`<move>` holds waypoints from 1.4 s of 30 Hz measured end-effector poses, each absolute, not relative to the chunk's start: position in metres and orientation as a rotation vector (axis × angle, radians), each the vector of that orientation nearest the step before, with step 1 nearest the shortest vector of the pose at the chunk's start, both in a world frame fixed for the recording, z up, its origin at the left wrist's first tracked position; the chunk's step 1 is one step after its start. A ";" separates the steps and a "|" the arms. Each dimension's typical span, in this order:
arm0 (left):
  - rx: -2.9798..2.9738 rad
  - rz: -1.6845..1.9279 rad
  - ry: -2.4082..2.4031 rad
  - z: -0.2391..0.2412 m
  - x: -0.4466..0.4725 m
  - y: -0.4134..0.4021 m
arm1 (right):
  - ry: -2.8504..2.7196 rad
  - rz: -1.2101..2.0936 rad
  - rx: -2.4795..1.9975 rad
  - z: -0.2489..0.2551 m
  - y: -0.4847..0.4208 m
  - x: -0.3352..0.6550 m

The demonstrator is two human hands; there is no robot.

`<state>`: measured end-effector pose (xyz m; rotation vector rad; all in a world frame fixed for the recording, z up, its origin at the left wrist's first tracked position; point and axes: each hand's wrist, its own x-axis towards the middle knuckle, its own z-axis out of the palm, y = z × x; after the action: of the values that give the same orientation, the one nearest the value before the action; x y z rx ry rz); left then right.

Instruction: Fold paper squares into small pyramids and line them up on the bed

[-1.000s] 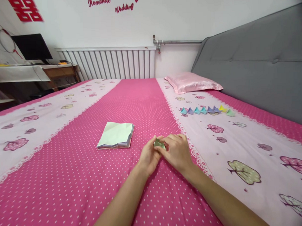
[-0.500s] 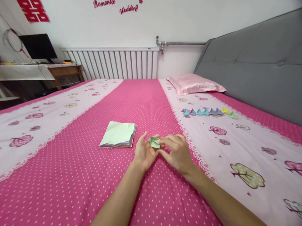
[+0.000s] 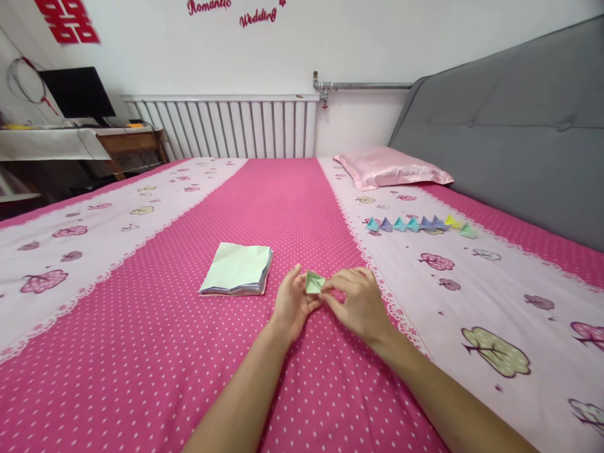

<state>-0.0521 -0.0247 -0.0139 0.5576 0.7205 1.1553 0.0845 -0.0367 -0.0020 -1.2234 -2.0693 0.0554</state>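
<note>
A small pale green folded paper piece (image 3: 314, 283), an origami shape with a triangular pocket, is above the bed at the center. My right hand (image 3: 356, 301) pinches its lower right edge between thumb and fingertips. On the other side, my left hand (image 3: 291, 306) is half cupped with its palm turned inward and thumb raised apart. Its fingers are beside and partly behind the paper; whether they press on it is hard to see. A stack of square paper sheets (image 3: 238, 268), pale green on top, lies left of my hands.
Several folded paper shapes in blue, purple, yellow and green (image 3: 412, 225) stand in a row on the right. Behind them lie a pink pillow (image 3: 389, 167) and a grey headboard (image 3: 517, 110). A white radiator (image 3: 227, 126) lines the wall; a monitor (image 3: 77, 93) stands at the far left.
The folded paper has shifted slightly right and up, turning a little, off the left palm toward the right fingertips. My left hand has turned more edge-on.
</note>
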 end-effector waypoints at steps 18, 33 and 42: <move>1.970 1.303 1.371 -0.032 -0.049 -0.028 | -2.139 0.214 -1.334 -0.005 -0.011 0.115; 2.165 1.150 1.460 -0.041 -0.038 -0.026 | -2.244 -0.100 -1.695 -0.019 -0.025 0.092; 2.229 1.043 1.536 -0.045 -0.034 -0.023 | -2.307 -0.191 -1.792 -0.026 -0.028 0.085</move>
<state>-0.0341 -0.0229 -0.0449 2.2295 1.5362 1.0431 0.0848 -0.0279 -0.0258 -1.7920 -2.3074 -0.1913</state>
